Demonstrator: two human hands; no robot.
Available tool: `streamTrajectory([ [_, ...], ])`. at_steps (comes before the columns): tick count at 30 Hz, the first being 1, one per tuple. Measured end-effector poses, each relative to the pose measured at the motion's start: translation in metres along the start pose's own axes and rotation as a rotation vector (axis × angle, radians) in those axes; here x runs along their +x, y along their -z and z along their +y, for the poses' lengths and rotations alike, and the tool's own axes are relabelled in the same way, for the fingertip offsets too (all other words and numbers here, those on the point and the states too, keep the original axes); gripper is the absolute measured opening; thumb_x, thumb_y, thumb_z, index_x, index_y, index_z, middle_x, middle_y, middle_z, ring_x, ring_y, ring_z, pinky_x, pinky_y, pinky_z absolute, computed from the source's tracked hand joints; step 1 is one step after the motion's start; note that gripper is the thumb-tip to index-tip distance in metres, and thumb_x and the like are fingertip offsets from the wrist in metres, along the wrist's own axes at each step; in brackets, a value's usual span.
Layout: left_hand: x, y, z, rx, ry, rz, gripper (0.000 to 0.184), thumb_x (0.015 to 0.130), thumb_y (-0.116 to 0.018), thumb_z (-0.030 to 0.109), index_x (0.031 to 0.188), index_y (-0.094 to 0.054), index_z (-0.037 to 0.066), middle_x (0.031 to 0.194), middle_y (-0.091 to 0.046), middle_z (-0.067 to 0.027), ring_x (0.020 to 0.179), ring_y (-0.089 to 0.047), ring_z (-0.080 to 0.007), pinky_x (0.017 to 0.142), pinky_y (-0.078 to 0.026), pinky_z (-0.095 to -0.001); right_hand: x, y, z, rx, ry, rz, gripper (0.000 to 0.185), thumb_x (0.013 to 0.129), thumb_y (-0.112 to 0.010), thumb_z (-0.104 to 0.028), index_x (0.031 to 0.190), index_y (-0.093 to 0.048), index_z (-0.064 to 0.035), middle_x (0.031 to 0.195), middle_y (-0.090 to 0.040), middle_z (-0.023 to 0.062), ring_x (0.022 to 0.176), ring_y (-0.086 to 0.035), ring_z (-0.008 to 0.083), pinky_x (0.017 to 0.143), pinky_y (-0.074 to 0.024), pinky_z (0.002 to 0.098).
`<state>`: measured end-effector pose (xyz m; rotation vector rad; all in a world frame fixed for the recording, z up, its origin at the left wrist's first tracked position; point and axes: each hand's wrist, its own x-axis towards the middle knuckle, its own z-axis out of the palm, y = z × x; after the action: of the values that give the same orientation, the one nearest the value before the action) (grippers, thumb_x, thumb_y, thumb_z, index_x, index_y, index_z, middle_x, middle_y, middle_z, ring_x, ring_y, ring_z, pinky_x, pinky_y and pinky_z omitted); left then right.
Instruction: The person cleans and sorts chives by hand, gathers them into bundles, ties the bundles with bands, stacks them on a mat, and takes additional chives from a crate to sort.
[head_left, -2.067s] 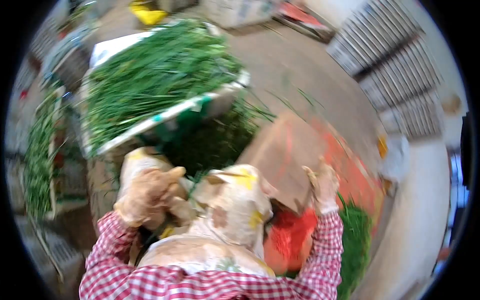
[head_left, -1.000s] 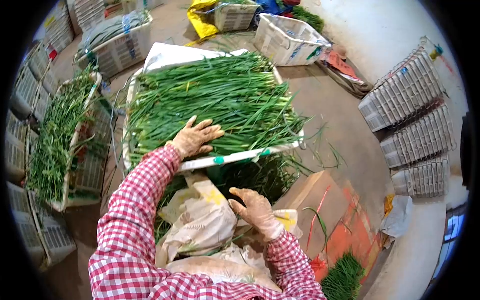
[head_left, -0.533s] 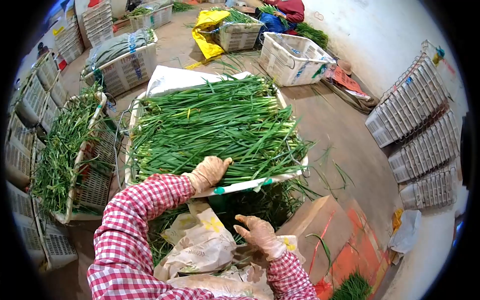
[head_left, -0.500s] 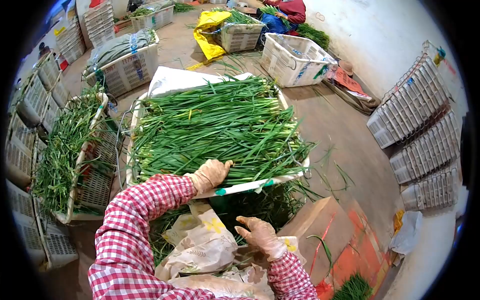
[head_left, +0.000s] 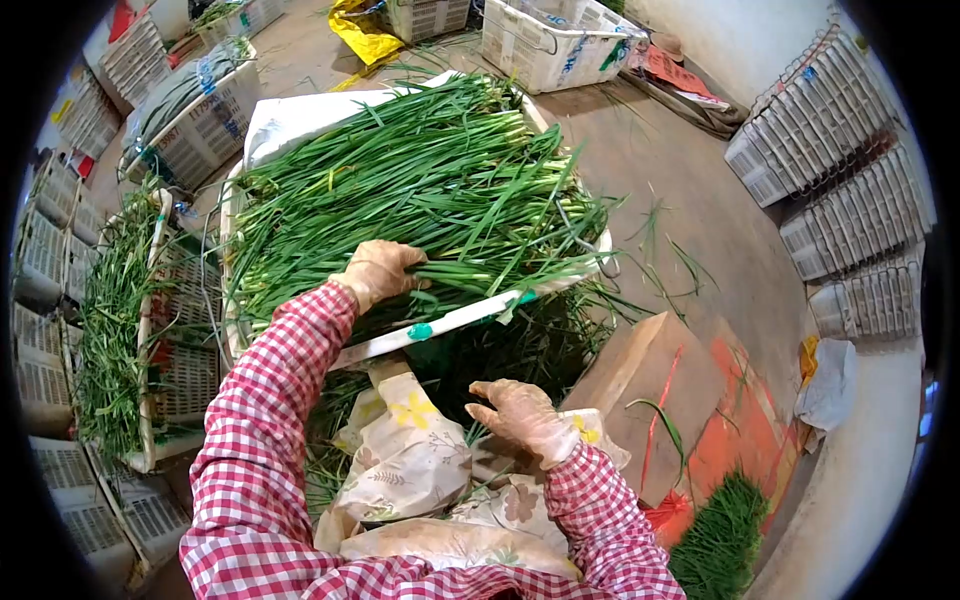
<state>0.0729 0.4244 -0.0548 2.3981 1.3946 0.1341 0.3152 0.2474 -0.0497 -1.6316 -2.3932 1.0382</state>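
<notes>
A white plastic crate point(head_left: 372, 345) in front of me is heaped with long green garlic chives point(head_left: 400, 190), pale stem ends showing at both sides. My left hand point(head_left: 383, 272), in a thin tan glove, reaches over the crate's near rim. Its fingers are closed around some chives at the front of the heap, and their tips are partly hidden. Lower down, my right hand point(head_left: 522, 415), also gloved, hovers over my lap near a brown wooden box point(head_left: 640, 400). Its thumb and fingers are apart and hold nothing. A floral apron point(head_left: 415, 455) covers my lap.
At left stands another crate point(head_left: 150, 370) with loose greens. Stacked crates point(head_left: 815, 110) line the right wall. A chive bundle point(head_left: 722, 535) lies at lower right beside orange sheeting point(head_left: 715, 430). Further crates point(head_left: 555, 50) and a yellow bag point(head_left: 365, 35) are behind.
The view has shifted, so the crate appears higher and tilted. My left hand has moved from the near rim farther over the chives. My right hand stays low, with fingers apart.
</notes>
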Motion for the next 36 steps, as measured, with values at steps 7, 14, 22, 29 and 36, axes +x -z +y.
streamTrajectory([
  [7, -0.006, -0.011, 0.013, 0.045, 0.105, 0.043, 0.035, 0.075, -0.07, 0.039, 0.096, -0.062, 0.012, 0.087, -0.066, -0.0115, 0.087, -0.063, -0.033, 0.072, -0.052, -0.0421, 0.002, 0.011, -0.002, 0.022, -0.063, -0.075, 0.044, 0.086, -0.056, -0.038, 0.118, -0.059, -0.0086, 0.104, -0.065, 0.0157, 0.099, -0.061, 0.0307, 0.084, -0.0481, 0.0392],
  [14, -0.015, -0.054, 0.033, 0.186, 0.173, 0.319, 0.016, 0.077, -0.057, 0.016, 0.088, -0.064, 0.006, 0.072, -0.063, -0.0115, 0.073, -0.062, -0.0287, 0.058, -0.049, -0.0393, 0.015, 0.0, 0.002, 0.022, -0.125, -0.23, 0.044, 0.087, -0.057, -0.036, 0.12, -0.058, -0.0074, 0.109, -0.065, 0.013, 0.1, -0.062, 0.0288, 0.085, -0.0482, 0.0377],
  [22, -0.039, -0.017, 0.045, 0.011, 0.15, 0.056, 0.047, 0.076, -0.067, 0.025, 0.121, -0.057, 0.013, 0.081, -0.062, -0.0145, 0.082, -0.06, -0.0315, 0.069, -0.048, -0.0425, 0.012, 0.005, -0.005, -0.051, -0.184, -0.219, 0.046, 0.087, -0.054, -0.04, 0.119, -0.058, -0.0079, 0.112, -0.062, 0.0157, 0.104, -0.059, 0.0311, 0.088, -0.0461, 0.0396],
  [29, -0.027, 0.055, 0.028, -0.343, -0.073, 0.285, 0.041, 0.088, -0.06, 0.033, 0.123, -0.057, 0.012, 0.109, -0.064, -0.0148, 0.096, -0.063, -0.0292, 0.081, -0.052, -0.0351, 0.011, 0.0, -0.004, 0.037, -0.189, -0.265, 0.048, 0.089, -0.052, -0.041, 0.124, -0.056, -0.009, 0.116, -0.061, 0.0146, 0.105, -0.058, 0.0319, 0.089, -0.0464, 0.0398],
  [36, 0.099, 0.047, -0.018, -0.126, -0.105, 0.437, 0.077, 0.084, -0.064, 0.042, 0.14, -0.031, 0.002, 0.137, -0.041, -0.0214, 0.129, -0.038, -0.0325, 0.108, -0.031, -0.0365, 0.018, 0.005, 0.001, 0.024, -0.139, -0.29, 0.049, 0.09, -0.05, -0.041, 0.125, -0.054, -0.0072, 0.119, -0.059, 0.0149, 0.108, -0.057, 0.0316, 0.091, -0.0453, 0.0393],
])
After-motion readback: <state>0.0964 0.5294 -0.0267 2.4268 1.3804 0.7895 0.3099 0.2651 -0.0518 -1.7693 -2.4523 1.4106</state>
